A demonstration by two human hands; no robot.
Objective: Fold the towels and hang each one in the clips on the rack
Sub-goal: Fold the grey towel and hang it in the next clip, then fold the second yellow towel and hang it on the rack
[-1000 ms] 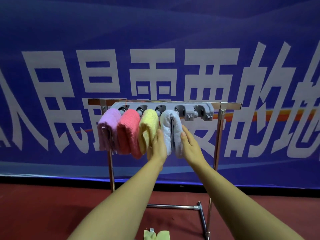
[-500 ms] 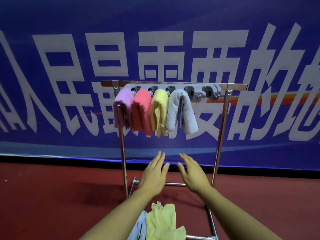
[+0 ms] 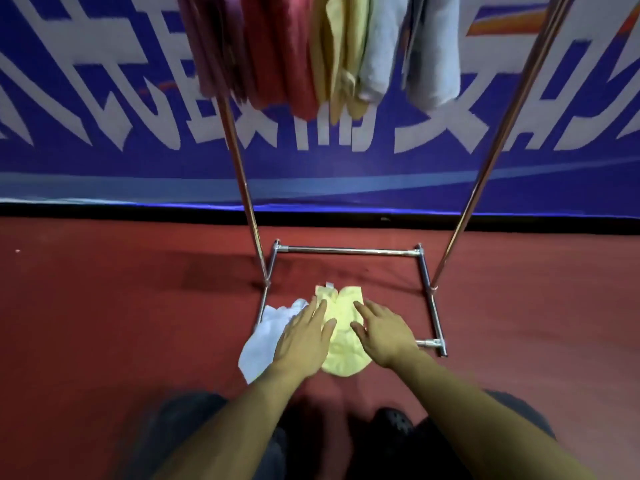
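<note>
Four soft folded towels already hang up on the shiny metal rack (image 3: 483,174), a purple one (image 3: 211,46), a pink-red one (image 3: 277,53), a yellow one (image 3: 337,60) and a grey one (image 3: 408,46), so I think two are left: the pale yellow towel (image 3: 341,327) and the white towel (image 3: 266,337) lying on the red floor (image 3: 104,323) inside the rack's feet. My left hand (image 3: 306,337) and right hand (image 3: 384,332) are both spread flat with straight fingers, low over the pale yellow towel, but I cannot tell if they touch it yet. The clips at the top are cut off, and the hanging towels look blurry, so I cannot see how well they are held.
</note>
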